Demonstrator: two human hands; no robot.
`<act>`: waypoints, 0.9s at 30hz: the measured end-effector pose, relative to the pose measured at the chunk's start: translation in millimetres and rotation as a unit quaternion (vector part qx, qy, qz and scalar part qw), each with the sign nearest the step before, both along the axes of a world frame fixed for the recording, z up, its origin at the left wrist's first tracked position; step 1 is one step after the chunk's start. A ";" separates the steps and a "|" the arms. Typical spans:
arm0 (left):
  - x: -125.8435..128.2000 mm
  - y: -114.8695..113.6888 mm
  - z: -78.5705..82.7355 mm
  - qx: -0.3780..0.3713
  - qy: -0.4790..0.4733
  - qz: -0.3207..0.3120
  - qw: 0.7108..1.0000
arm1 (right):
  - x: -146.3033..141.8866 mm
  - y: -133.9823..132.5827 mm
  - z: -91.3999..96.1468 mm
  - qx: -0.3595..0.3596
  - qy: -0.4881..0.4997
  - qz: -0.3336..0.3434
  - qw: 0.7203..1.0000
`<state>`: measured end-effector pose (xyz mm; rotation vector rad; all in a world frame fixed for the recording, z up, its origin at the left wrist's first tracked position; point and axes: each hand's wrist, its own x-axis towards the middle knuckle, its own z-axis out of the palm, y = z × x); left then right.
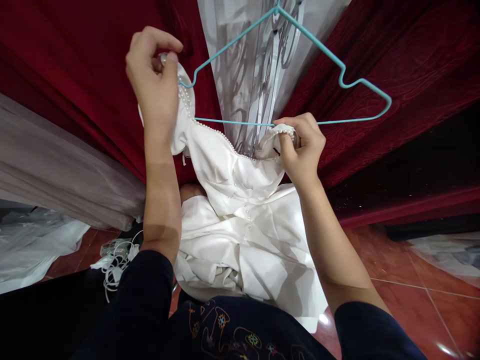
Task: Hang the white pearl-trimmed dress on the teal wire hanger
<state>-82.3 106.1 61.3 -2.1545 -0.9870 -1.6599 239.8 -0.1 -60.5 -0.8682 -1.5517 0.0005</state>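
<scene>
A white dress [240,235] with a pearl-beaded neckline spreads below my hands, its skirt falling toward my lap. A light blue hanger [232,42] hangs above it, and its left end passes inside the beaded sleeve on that side. My left hand [153,65] pinches the top of that sleeve near the hanger's end. The other sleeve is gripped by my right hand [302,142], just under the hanger's bottom bar. The hanger's right end sticks out bare, apart from the dress.
Dark red curtains [90,70] hang on both sides, with a grey-white patterned garment [240,65] between them. Coiled white cables [114,272] lie at lower left. Pale gauzy fabric [33,240] rests by the red tiled floor [408,285].
</scene>
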 end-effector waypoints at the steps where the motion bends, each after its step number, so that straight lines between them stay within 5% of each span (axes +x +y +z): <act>1: 2.5 7.3 -4.6 -0.013 0.016 -0.002 1.000 | 1.2 0.8 -0.3 0.003 -0.003 -0.008 1.000; 4: 18.5 4.4 -19.9 -0.015 0.063 -0.054 0.996 | 8.3 4.1 -0.6 0.013 -0.010 -0.028 0.999; 9: 74.9 -53.8 -43.6 0.090 0.022 -0.041 0.995 | 16.9 6.6 0.0 0.028 -0.012 -0.020 0.999; 12: 114.7 -87.2 -56.3 -0.037 0.076 -0.026 0.996 | 15.1 6.6 0.3 0.026 -0.014 -0.025 0.999; 16: 149.0 -104.3 -69.4 -0.168 0.164 -0.048 0.971 | 7.7 3.2 3.7 0.032 -0.015 -0.036 0.999; 22: 154.1 -106.5 -61.8 -0.242 0.176 -0.060 0.952 | 17.4 -14.1 5.7 0.081 -0.047 -0.068 0.993; 27: 145.0 -105.2 -51.3 -0.279 0.167 -0.046 0.945 | 98.1 -0.1 6.0 0.261 0.067 -0.243 0.932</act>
